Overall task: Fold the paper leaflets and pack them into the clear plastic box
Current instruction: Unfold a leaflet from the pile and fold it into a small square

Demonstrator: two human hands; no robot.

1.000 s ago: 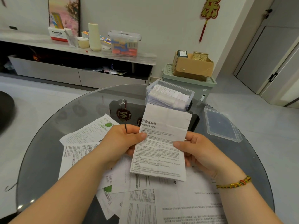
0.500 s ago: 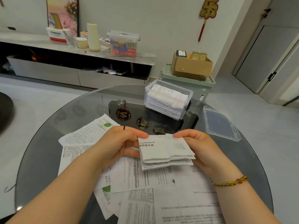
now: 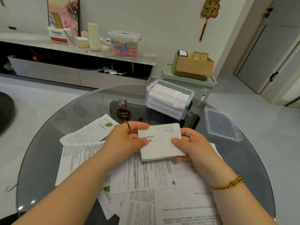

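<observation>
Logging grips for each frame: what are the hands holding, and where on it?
A folded leaflet, pinched by the left hand at its left edge and the right hand at its right edge.

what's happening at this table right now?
A person is folding paper leaflets by hand. The left hand and right hand pinch a folded leaflet by its two sides, above unfolded leaflets spread over the round glass table. The clear plastic box at the far edge already holds a stack of folded ones, and its lid lies off to the right.
</observation>
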